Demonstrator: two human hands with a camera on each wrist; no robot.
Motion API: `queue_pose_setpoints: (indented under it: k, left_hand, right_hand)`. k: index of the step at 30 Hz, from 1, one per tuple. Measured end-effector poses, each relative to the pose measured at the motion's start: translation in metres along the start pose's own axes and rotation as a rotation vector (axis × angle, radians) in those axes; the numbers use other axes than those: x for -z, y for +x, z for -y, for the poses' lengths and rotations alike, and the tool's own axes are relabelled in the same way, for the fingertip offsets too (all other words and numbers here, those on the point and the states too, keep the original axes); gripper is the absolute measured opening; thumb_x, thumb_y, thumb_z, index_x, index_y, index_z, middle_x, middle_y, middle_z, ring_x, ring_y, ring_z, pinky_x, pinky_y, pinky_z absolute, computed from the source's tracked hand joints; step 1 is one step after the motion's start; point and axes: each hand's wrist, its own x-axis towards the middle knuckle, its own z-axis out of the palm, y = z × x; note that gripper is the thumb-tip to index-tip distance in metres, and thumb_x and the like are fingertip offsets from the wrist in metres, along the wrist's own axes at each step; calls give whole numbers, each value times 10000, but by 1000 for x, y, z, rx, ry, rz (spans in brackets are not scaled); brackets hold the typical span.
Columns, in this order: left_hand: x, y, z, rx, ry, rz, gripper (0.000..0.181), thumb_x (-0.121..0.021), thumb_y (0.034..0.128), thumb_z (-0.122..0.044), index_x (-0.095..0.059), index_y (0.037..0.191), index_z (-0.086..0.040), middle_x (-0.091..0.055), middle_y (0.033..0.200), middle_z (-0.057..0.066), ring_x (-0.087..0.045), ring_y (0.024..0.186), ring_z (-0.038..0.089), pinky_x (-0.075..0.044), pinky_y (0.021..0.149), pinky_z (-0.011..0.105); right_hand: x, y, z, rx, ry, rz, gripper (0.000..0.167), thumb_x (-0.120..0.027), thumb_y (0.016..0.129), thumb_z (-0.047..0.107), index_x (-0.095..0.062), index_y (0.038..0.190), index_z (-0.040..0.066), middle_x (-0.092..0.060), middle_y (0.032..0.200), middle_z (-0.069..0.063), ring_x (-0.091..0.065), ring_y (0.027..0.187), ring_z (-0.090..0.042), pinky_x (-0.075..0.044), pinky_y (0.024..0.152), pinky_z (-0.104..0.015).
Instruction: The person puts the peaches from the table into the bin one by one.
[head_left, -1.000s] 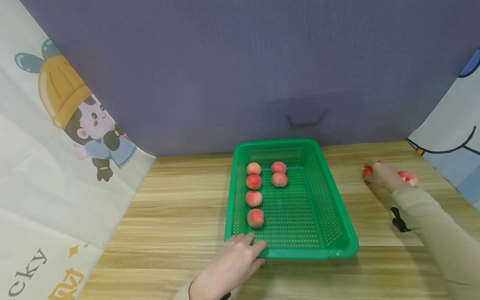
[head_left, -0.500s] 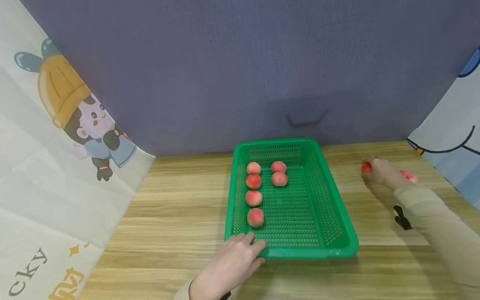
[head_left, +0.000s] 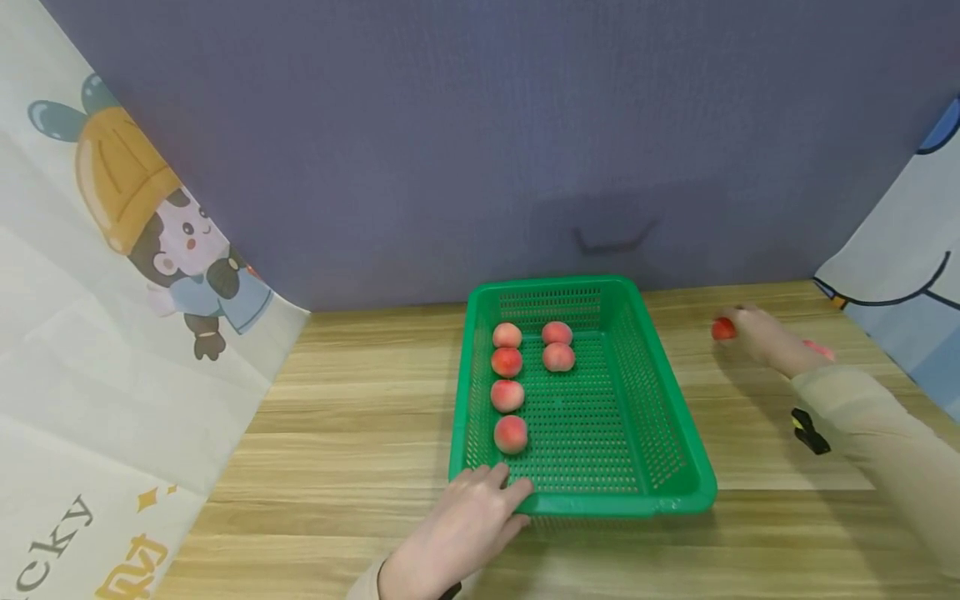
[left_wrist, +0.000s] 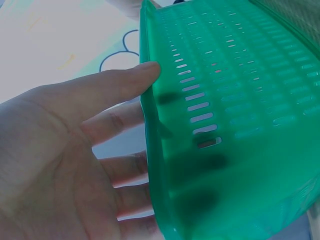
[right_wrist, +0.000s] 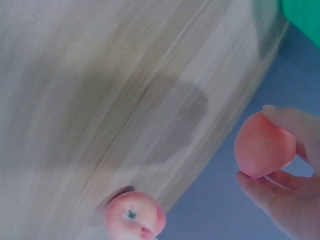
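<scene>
My right hand (head_left: pixel 765 337) pinches a red peach (right_wrist: pixel 265 145) between thumb and fingers, just above the table at the right. Behind that hand, another peach (right_wrist: pixel 135 216) lies on the table, mostly covered by the wrist in the head view. A green plastic basket (head_left: pixel 585 505) with slotted walls stands in the middle. My left hand (head_left: pixel 465 521) grips its near rim at the left corner, thumb on the outer wall (left_wrist: pixel 225 165) and fingers over the edge. Inside, several peaches (head_left: pixel 507 396) form a column along the left side. Two more peaches (head_left: pixel 558 357) sit beside its far end.
The wood-grain table (head_left: pixel 360 417) runs back to a dark blue-grey wall panel (head_left: pixel 405 167). Printed white sheets with cartoon figures (head_left: pixel 180 225) border the left and right sides. The table surface lies between the basket's right wall and my right hand.
My right hand has raised the peach off the table and shifted it slightly left and away. The left hand keeps its grip on the basket rim, and the basket has not moved.
</scene>
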Motion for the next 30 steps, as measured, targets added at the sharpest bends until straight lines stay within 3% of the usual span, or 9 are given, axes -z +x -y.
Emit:
queue_pose_setpoints:
  k: [11,23,30]
  left_hand:
    - [1,0,0,-4,9,-13,213,-704,713,-284,-576,827,-157,-479,679,-49,-482,569,85,-293,493,166]
    - [0,0,0,-2,21,-12,221,-709,706,-293,-579,824,-159,-474,676,-54,-478,569,81,-283,495,162]
    - [0,0,0,-2,8,-16,216,-710,706,-279,-574,819,-155,-468,669,-51,-478,564,85,-286,490,165]
  right_hand:
    - [8,2,8,57,-5,-79,387,-692,689,17,-524,997,-146,-500,858,-318,-524,730,-392,-432,618,-474]
    - [27,5,20,46,-37,-22,446,-673,713,23,-484,1066,-174,-434,1022,-412,-481,880,-514,-413,709,-536]
    - [39,6,34,57,-32,-8,454,-656,736,42,-476,1106,-151,-464,967,-342,-519,766,-381,-418,634,-465]
